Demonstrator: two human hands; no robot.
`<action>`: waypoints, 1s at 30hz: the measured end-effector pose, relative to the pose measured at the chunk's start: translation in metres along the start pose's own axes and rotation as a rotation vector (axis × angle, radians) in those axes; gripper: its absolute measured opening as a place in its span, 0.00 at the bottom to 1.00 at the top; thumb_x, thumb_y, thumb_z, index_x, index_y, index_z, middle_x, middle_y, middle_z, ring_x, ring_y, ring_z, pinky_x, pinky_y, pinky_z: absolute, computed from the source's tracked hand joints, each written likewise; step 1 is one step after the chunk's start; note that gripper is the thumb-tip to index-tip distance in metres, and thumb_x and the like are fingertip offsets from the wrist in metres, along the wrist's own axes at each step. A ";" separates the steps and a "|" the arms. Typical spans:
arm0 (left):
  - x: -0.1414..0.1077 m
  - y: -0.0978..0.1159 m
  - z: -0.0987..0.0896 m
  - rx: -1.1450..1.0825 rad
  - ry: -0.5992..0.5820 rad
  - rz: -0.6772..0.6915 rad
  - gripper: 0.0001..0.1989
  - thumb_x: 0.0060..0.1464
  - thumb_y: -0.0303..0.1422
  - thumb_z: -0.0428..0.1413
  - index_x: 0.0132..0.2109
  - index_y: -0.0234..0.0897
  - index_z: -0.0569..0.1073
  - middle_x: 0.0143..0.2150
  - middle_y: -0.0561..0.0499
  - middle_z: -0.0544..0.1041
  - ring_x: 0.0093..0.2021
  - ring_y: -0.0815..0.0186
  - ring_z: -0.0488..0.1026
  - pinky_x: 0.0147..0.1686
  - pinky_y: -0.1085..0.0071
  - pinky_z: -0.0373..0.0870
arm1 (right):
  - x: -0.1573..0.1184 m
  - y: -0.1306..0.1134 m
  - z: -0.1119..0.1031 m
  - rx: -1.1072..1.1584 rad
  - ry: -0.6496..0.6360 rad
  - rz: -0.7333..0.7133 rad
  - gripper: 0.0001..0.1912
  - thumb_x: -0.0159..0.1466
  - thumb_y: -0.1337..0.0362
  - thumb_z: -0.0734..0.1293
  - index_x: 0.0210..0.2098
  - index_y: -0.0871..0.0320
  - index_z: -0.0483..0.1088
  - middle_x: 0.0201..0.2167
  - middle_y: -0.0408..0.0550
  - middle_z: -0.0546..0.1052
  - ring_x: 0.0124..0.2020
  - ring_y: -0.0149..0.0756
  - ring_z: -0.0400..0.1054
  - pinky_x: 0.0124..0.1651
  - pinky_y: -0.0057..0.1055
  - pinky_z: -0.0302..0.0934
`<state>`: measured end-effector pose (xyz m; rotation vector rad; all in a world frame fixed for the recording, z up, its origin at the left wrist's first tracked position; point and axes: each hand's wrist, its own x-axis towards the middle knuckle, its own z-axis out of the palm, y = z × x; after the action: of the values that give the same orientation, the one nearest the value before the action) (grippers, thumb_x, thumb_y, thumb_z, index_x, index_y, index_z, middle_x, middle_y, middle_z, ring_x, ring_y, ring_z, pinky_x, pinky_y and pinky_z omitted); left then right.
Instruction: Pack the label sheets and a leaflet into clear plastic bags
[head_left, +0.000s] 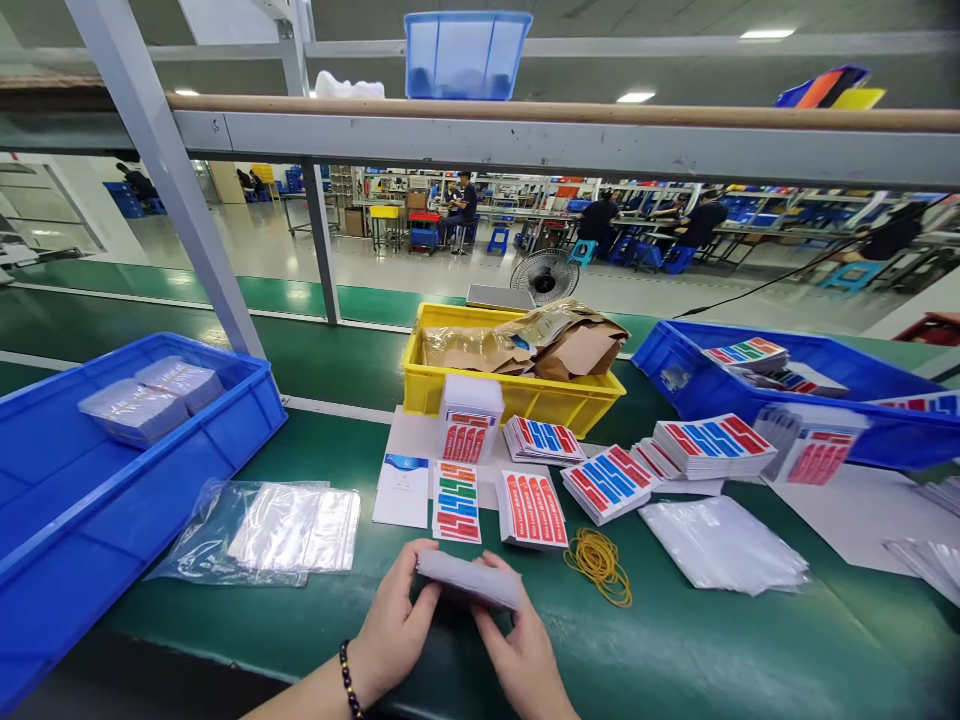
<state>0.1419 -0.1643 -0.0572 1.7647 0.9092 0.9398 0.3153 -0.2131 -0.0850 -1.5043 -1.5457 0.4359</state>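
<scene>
Between my left hand (397, 615) and my right hand (521, 635) is a stack of plastic sleeves (469, 578), whitish, translucent and tilted edge-on toward me. The fingers of both hands are closed on its ends, thumbs on the near side. What the sleeves contain cannot be made out. Just beyond stand a stack of red-printed cards (532, 510), a multicoloured sticker sheet (457, 502) and a white leaflet (401, 490). Right of my right hand lies a heap of yellow rubber bands (600, 565). A block of filled sleeves (471, 405) stands upright behind the sticker sheet.
Blue bins stand left (255, 400) and right (667, 370); the left one holds banded sleeve bundles (150, 400). A yellow bin (517, 393) with brown paper is at the back. Clear bags (296, 530) and more bags (727, 540) lie on the green table (675, 650). A shelf beam (525, 140) crosses above.
</scene>
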 end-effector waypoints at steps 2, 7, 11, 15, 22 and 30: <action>0.004 -0.001 -0.002 0.109 -0.012 0.066 0.12 0.58 0.29 0.43 0.49 0.32 0.60 0.46 0.43 0.67 0.47 0.64 0.65 0.48 0.64 0.63 | 0.001 0.009 -0.001 -0.124 -0.026 -0.008 0.15 0.61 0.59 0.59 0.41 0.64 0.68 0.35 0.55 0.74 0.37 0.40 0.70 0.41 0.34 0.66; 0.020 0.001 -0.005 0.269 0.029 0.301 0.12 0.55 0.22 0.39 0.45 0.32 0.62 0.39 0.43 0.68 0.40 0.65 0.67 0.40 0.66 0.67 | 0.017 0.009 -0.007 -0.191 0.009 -0.085 0.17 0.61 0.59 0.57 0.36 0.63 0.72 0.31 0.53 0.75 0.33 0.40 0.71 0.34 0.33 0.66; 0.065 0.020 -0.015 0.372 0.067 0.355 0.14 0.53 0.22 0.41 0.47 0.31 0.61 0.42 0.43 0.69 0.42 0.63 0.67 0.42 0.64 0.66 | 0.073 -0.008 -0.026 -0.223 -0.041 0.141 0.17 0.56 0.58 0.60 0.37 0.63 0.72 0.33 0.52 0.75 0.37 0.43 0.70 0.41 0.36 0.63; 0.136 0.029 -0.021 0.406 0.088 0.317 0.12 0.54 0.24 0.43 0.46 0.31 0.63 0.43 0.43 0.68 0.43 0.62 0.66 0.44 0.64 0.65 | 0.154 -0.012 -0.046 -0.289 -0.038 0.233 0.12 0.56 0.61 0.62 0.34 0.62 0.72 0.32 0.50 0.74 0.35 0.39 0.68 0.36 0.31 0.61; 0.203 -0.013 -0.002 0.399 0.094 0.148 0.17 0.51 0.22 0.46 0.49 0.27 0.60 0.45 0.39 0.67 0.45 0.58 0.66 0.46 0.62 0.63 | 0.224 0.020 -0.040 -0.456 -0.191 0.411 0.13 0.49 0.66 0.69 0.33 0.67 0.70 0.31 0.54 0.72 0.34 0.39 0.67 0.37 0.33 0.58; 0.224 -0.028 -0.002 0.335 0.170 0.017 0.18 0.49 0.25 0.50 0.49 0.28 0.60 0.47 0.38 0.66 0.50 0.56 0.63 0.50 0.60 0.59 | 0.233 0.033 -0.032 -0.332 -0.101 0.455 0.16 0.44 0.68 0.71 0.32 0.68 0.68 0.34 0.60 0.71 0.42 0.50 0.65 0.46 0.43 0.55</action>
<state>0.2325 0.0410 -0.0361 1.9957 1.2187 1.0045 0.3962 -0.0019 -0.0112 -2.1369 -1.3929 0.5378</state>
